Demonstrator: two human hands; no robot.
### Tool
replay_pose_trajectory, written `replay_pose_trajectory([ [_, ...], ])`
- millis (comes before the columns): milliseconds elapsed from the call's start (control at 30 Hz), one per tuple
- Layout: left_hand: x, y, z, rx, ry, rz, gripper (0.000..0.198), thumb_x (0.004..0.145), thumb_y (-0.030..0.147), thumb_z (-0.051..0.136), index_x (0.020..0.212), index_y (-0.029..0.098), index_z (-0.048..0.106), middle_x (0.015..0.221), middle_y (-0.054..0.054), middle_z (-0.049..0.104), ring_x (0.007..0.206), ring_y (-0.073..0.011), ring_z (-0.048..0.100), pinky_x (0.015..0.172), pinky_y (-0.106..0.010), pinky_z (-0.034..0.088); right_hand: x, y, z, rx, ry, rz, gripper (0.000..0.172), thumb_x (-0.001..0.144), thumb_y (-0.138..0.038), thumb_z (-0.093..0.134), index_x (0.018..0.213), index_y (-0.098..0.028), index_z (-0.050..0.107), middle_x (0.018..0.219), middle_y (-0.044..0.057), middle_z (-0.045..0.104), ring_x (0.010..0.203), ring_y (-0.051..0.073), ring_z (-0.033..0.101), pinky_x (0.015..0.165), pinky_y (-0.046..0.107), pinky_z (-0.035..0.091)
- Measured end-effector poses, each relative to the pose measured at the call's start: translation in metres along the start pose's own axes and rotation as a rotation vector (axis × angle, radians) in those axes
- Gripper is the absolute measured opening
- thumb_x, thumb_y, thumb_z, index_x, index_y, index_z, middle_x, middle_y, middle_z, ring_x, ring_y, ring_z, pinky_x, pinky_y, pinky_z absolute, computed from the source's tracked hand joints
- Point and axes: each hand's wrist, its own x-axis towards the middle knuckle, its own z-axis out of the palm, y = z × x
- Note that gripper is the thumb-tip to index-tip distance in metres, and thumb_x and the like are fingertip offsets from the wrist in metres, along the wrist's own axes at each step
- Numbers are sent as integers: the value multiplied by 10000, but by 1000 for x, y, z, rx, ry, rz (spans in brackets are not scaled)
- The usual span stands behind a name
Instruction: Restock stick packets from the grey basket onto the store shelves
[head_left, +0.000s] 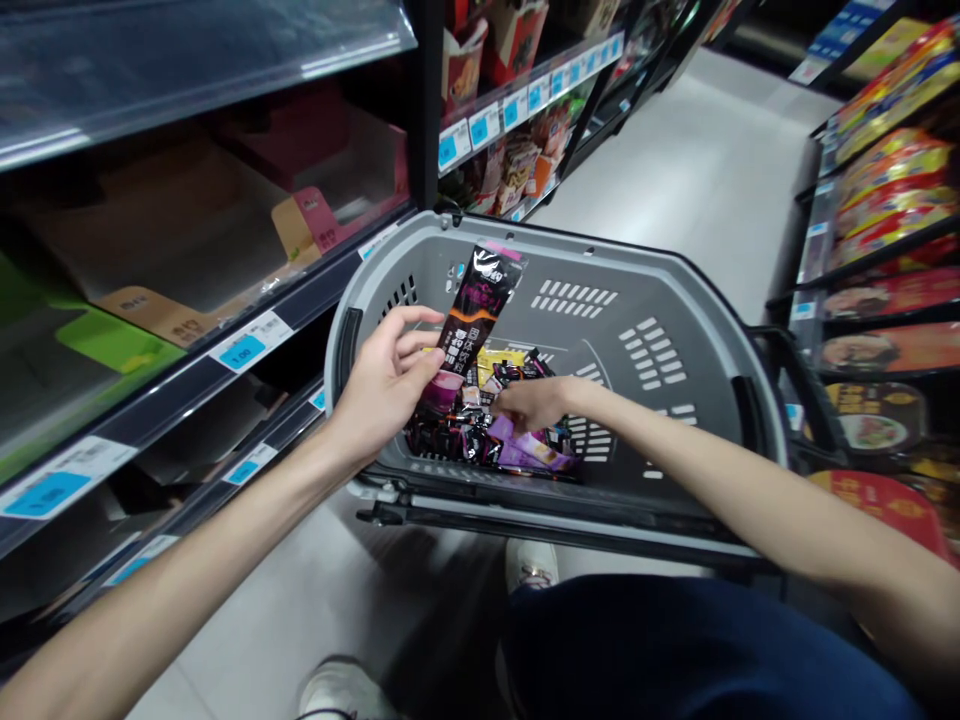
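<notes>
My left hand (pixel 394 370) is closed on a long black snack packet (pixel 482 300) with pink and orange print, held tilted over the left part of a grey shopping basket (pixel 675 290). My right hand (pixel 536 400) reaches down into the basket among a heap of small snack packets (pixel 457 440), mostly black with pink and yellow ones. Its fingers touch a purple packet (pixel 529 450); the fingertips are partly hidden, so whether they grip it is unclear.
Left of the basket stands a shelf with open cardboard boxes (pixel 157 315) and blue price tags (pixel 251 345). Colourful packets (pixel 892 200) fill the shelf at right. The aisle floor (pixel 705 150) runs ahead, and my shoes (pixel 531 563) are beneath the basket's near edge.
</notes>
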Motion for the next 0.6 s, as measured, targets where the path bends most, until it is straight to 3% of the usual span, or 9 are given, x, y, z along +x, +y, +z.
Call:
replay_pose_trajectory([
  [100, 0, -1, 0, -9, 25, 24, 360, 862, 194, 664, 1191, 241, 525, 1025, -12, 685, 791, -105, 683, 722, -225, 562, -20, 15, -19, 306, 293, -121, 237, 796, -141, 677, 1031, -155, 651, 840, 28, 673, 726, 178, 597, 659, 296, 466],
  [200, 0, -1, 0, -19, 69, 57, 359, 859, 187, 666, 1180, 270, 530, 1018, 8, 679, 798, -103, 672, 712, -213, 547, -33, 15, -29, 723, 525, -252, 219, 841, -284, 703, 1023, -182, 636, 904, 34, 688, 754, 178, 631, 670, 316, 528],
  [333, 2, 0, -1, 44, 169, 57, 43, 850, 199, 657, 890, 196, 673, 914, -2, 664, 741, -100, 642, 635, -190, 500, -36, -3, -35, 1149, 859, -329, 338, 789, -358, 793, 1055, -205, 653, 971, 36, 703, 782, 154, 636, 654, 286, 536],
  [367, 2, 1, -1, 58, 189, 41, 57, 850, 203, 648, 842, 184, 701, 928, -12, 664, 741, -103, 639, 629, -196, 499, -36, -8, -36, 1209, 923, -341, 345, 783, -362, 805, 1057, -211, 660, 933, 22, 703, 754, 139, 622, 644, 273, 522],
  [500, 2, 4, 1, 80, 212, 33, 140, 827, 196, 659, 883, 200, 787, 1086, -29, 652, 921, -133, 636, 731, -211, 517, -38, -22, -36, 1316, 1026, -385, 280, 789, -388, 815, 962, -215, 680, 763, -19, 671, 605, 99, 539, 594, 253, 472],
  [600, 1, 4, 1, 87, 200, 27, 177, 797, 186, 681, 928, 210, 798, 1095, -34, 647, 967, -151, 617, 777, -229, 516, -40, -27, -36, 1332, 1035, -377, 296, 767, -409, 834, 938, -222, 680, 782, -12, 683, 620, 111, 555, 594, 264, 477],
])
